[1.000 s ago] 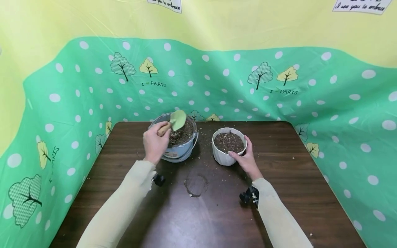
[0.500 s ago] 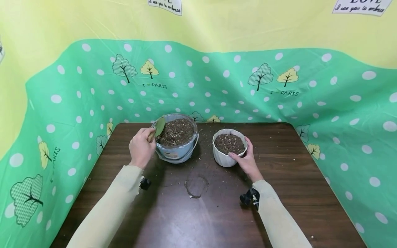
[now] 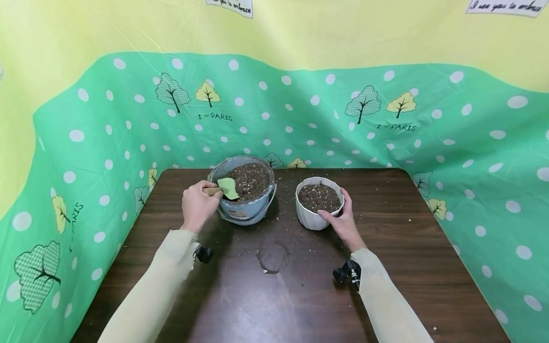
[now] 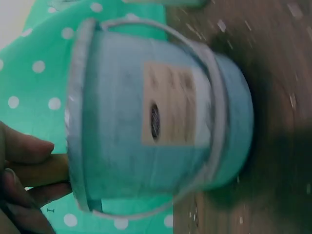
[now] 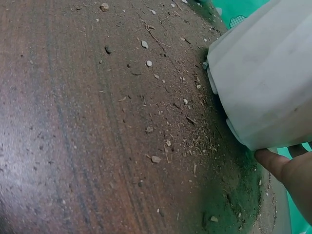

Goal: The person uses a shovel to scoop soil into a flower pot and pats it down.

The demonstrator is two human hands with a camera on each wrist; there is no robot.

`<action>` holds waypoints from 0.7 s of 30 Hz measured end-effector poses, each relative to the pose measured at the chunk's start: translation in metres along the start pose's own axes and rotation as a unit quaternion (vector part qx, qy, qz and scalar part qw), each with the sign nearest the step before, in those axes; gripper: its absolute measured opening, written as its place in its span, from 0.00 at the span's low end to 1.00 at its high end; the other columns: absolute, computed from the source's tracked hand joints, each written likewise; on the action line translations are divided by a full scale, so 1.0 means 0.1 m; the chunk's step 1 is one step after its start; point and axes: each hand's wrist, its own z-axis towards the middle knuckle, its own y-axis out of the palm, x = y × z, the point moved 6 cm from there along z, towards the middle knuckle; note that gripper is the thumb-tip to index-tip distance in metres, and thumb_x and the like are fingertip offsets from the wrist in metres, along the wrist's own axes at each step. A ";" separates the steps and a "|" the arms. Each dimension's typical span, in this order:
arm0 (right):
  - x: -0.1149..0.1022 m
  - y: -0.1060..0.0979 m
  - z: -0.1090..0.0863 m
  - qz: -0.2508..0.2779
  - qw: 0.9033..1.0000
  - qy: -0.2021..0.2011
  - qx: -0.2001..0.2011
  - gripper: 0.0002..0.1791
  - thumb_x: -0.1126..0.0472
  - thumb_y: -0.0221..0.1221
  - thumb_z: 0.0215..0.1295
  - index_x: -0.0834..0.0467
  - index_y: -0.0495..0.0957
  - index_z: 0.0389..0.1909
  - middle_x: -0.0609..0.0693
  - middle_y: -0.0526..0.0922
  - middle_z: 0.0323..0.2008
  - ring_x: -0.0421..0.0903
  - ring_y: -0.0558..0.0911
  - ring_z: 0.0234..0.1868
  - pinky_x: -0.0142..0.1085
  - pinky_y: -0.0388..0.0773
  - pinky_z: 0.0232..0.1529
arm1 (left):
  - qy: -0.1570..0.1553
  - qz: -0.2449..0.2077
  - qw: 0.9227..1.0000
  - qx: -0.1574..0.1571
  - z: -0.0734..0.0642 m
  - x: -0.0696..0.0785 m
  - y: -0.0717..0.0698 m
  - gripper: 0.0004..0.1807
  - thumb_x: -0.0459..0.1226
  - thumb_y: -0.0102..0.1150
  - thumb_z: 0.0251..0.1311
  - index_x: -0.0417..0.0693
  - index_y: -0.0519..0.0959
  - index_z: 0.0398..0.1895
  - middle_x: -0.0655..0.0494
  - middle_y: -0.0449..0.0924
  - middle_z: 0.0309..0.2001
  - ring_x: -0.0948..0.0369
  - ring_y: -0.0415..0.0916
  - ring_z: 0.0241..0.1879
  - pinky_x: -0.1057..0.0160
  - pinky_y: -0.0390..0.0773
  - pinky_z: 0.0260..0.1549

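Note:
My left hand (image 3: 199, 205) grips the wooden handle of a small trowel (image 3: 228, 188) at the left rim of the blue bucket. The trowel's pale green blade lies inside the rim, over the dark soil (image 3: 253, 180). In the left wrist view the handle (image 4: 41, 169) shows between finger and thumb, and the bucket (image 4: 122, 112) hides the blade. My right hand (image 3: 343, 221) holds the white fluted pot (image 3: 313, 220) by its right side, thumb over the near rim. Soil fills much of this pot. From the right wrist, the fingers (image 5: 282, 165) show against the pot's wall.
A ring of soil (image 3: 259, 259) marks the brown table (image 3: 386, 267) in front of the bucket. Crumbs and bits of soil (image 5: 156, 159) lie scattered near the pot. A green dotted cloth (image 3: 309, 114) hangs behind and along both sides.
The left hand has moved left with the trowel, from above the bucket's soil to its left rim. The blade has turned and tipped down to the right. The right hand stays on the pot.

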 end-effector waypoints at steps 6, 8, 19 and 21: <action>0.03 0.01 0.02 -0.003 1.000 0.009 -0.002 0.53 0.74 0.66 0.57 0.60 0.42 0.77 0.63 0.51 0.74 0.55 0.55 0.72 0.44 0.50 0.71 | -0.042 -0.070 0.997 -0.012 -0.03 0.03 0.14 0.09 0.40 0.69 0.51 0.46 0.87 0.33 0.53 0.86 0.28 0.53 0.82 0.32 0.52 0.79 0.31; 0.07 -0.01 0.04 -0.001 1.000 0.014 -0.004 0.54 0.74 0.66 0.57 0.59 0.41 0.77 0.63 0.50 0.74 0.55 0.54 0.73 0.44 0.50 0.71 | -0.058 -0.102 0.993 -0.001 -0.05 0.02 0.20 0.08 0.38 0.70 0.51 0.45 0.87 0.33 0.54 0.86 0.27 0.54 0.82 0.32 0.53 0.79 0.32; 0.29 -0.05 0.14 -0.019 1.000 -0.005 0.006 0.54 0.73 0.66 0.59 0.52 0.41 0.78 0.58 0.50 0.74 0.52 0.54 0.73 0.42 0.50 0.71 | -0.064 -0.163 0.984 0.016 -0.11 0.03 0.37 0.11 0.40 0.72 0.54 0.44 0.89 0.38 0.56 0.87 0.26 0.56 0.84 0.35 0.55 0.79 0.35; 0.28 -0.04 0.14 -0.016 1.000 -0.006 0.004 0.54 0.73 0.66 0.59 0.52 0.41 0.78 0.59 0.51 0.74 0.52 0.54 0.72 0.42 0.50 0.71 | -0.071 -0.173 0.982 0.025 -0.12 0.02 0.35 0.11 0.40 0.73 0.54 0.45 0.89 0.38 0.56 0.87 0.26 0.57 0.84 0.33 0.58 0.79 0.33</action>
